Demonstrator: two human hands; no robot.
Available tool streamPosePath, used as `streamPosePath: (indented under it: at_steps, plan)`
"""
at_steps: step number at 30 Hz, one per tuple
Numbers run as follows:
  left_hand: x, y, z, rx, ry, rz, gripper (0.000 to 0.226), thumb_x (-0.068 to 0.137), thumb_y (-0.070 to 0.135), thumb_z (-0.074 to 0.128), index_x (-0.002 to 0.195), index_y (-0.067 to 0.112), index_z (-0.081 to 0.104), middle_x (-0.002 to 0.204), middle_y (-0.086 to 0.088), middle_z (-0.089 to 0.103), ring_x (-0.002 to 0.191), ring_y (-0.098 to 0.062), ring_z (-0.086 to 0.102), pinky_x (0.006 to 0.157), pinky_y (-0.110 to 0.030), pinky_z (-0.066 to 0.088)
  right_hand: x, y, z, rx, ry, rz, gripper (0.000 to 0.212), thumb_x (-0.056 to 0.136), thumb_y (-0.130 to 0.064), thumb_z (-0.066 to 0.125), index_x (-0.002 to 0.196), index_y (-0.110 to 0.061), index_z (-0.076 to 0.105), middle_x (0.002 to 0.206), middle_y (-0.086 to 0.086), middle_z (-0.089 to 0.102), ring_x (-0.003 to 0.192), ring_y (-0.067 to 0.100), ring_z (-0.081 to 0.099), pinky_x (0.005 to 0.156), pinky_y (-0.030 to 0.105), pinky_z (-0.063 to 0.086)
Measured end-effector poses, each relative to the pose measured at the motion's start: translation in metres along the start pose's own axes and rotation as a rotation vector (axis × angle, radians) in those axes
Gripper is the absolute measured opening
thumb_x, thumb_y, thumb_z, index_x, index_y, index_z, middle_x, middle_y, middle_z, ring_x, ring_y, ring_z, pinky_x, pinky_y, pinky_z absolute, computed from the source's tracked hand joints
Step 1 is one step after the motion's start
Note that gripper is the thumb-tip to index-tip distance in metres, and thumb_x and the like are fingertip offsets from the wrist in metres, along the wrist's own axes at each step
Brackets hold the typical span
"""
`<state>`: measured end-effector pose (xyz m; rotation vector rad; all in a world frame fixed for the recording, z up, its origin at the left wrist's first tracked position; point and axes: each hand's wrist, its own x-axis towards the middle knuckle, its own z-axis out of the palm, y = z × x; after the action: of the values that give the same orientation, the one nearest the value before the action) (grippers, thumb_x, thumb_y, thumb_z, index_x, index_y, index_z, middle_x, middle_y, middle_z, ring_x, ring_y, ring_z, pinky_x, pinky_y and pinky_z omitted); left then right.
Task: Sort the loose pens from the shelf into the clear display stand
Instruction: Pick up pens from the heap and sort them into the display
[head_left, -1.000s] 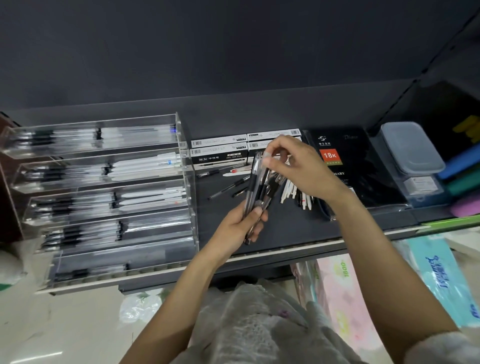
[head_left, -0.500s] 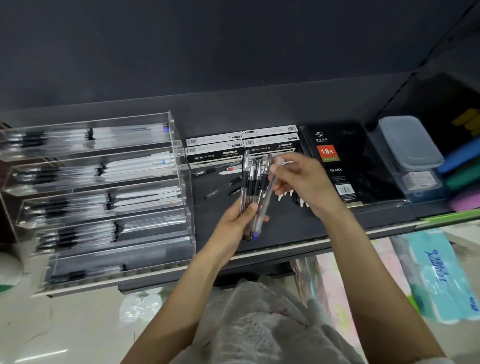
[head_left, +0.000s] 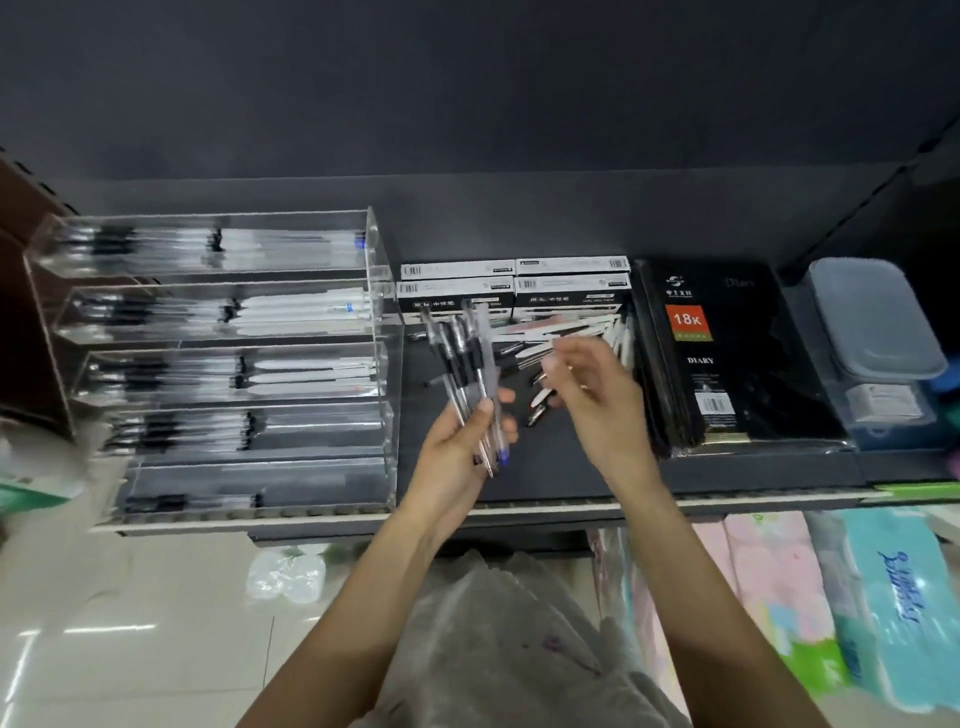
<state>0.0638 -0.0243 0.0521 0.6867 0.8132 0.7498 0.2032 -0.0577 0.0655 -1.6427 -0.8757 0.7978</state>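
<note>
My left hand (head_left: 457, 447) grips a fanned bundle of clear pens with black grips (head_left: 462, 364) over the dark shelf (head_left: 561, 467); one has a blue tip at the bottom. My right hand (head_left: 592, 400) hovers just to the right of the bundle, fingers loosely curled and holding nothing. Under and behind it, loose pens (head_left: 561, 338), white and black, lie on the shelf. The clear tiered display stand (head_left: 223, 353) stands at the left, with pens lying in each of its rows.
Boxed pen packs (head_left: 514, 286) sit at the back of the shelf. A black diary stack (head_left: 727, 353) and a lidded plastic box (head_left: 872, 322) stand to the right. Tissue packs (head_left: 883, 613) lie below the shelf edge.
My right hand let go of the pen it was adding to the bundle and drew away to the right. The bundle in my left hand has tilted left.
</note>
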Motion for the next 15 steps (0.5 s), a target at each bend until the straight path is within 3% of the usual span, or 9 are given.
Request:
streamPosePath:
  at_steps: [2,4,6,9,12,15]
  plan:
    - [0.001,0.007,-0.004,-0.158,0.113,0.057,0.025,0.098,0.007,0.041,0.113,0.016,0.060,0.085,0.005,0.069,0.067,-0.008,0.061,0.068,-0.020,0.053,-0.021,0.006,0.011,-0.108,-0.096,0.006,0.021,0.086,-0.042,0.058,0.097,-0.027,0.048,0.090,-0.006,0.064,0.077,0.012,0.065,0.066,0.035,0.056]
    - [-0.003,0.014,-0.011,-0.210,0.181,0.096,0.025,0.098,0.008,0.041,0.116,0.015,0.057,0.086,0.003,0.067,0.068,-0.008,0.062,0.064,-0.020,0.054,-0.037,0.007,0.029,-0.133,-0.249,0.017,0.023,0.089,-0.033,0.060,0.100,-0.022,0.043,0.092,0.000,0.063,0.069,0.013,0.066,0.056,0.029,0.056]
    - [-0.010,0.018,-0.016,-0.173,0.226,0.102,0.024,0.099,0.013,0.041,0.118,0.013,0.054,0.084,-0.001,0.064,0.062,-0.010,0.060,0.050,-0.022,0.050,-0.044,0.007,0.049,-0.045,-0.343,0.008,0.021,0.090,-0.021,0.061,0.098,-0.023,0.041,0.092,0.002,0.062,0.061,0.013,0.066,0.050,0.027,0.054]
    - [-0.023,0.022,-0.025,-0.137,0.263,0.101,0.018,0.100,0.019,0.039,0.107,0.012,0.055,0.081,-0.004,0.063,0.051,-0.012,0.054,0.036,-0.018,0.033,-0.045,0.004,0.072,0.023,-0.354,0.013,0.023,0.090,-0.014,0.061,0.093,-0.027,0.042,0.089,0.000,0.064,0.054,0.015,0.066,0.052,0.032,0.056]
    - [-0.031,0.030,-0.043,-0.156,0.303,0.141,0.017,0.101,0.018,0.039,0.107,0.011,0.053,0.090,-0.006,0.067,0.058,-0.012,0.060,0.036,-0.018,0.036,-0.051,0.001,0.093,0.035,-0.345,0.014,0.015,0.090,-0.014,0.060,0.092,-0.019,0.047,0.087,0.007,0.066,0.056,0.017,0.067,0.055,0.036,0.058]
    - [-0.040,0.036,-0.063,-0.169,0.326,0.145,0.023,0.101,0.020,0.038,0.115,0.008,0.051,0.095,-0.006,0.069,0.072,-0.013,0.066,0.043,-0.021,0.042,-0.060,-0.003,0.115,0.034,-0.349,-0.019,0.011,0.090,-0.011,0.061,0.090,-0.010,0.050,0.080,0.006,0.067,0.055,0.014,0.066,0.053,0.025,0.055]
